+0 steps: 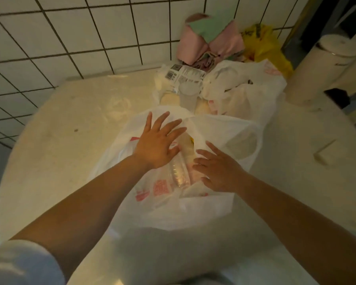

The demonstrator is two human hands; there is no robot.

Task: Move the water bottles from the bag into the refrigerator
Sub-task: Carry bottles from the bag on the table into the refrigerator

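Both hands are spread flat: the left hand (158,144) and right hand (218,171) flank a water bottle (182,161) lying in the white bag (193,212) on the surface (60,151); a second bag (245,93) sits behind.

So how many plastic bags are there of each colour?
White plastic bags: 2, the near white bag under both hands and the far white bag.
Yellow plastic bag: 1, the yellow bag by the wall.
Total: 3

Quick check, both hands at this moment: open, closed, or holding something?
Left hand: open, fingers spread over the white plastic bag, holding nothing.
Right hand: open, fingers extended beside the water bottle, not gripping it.
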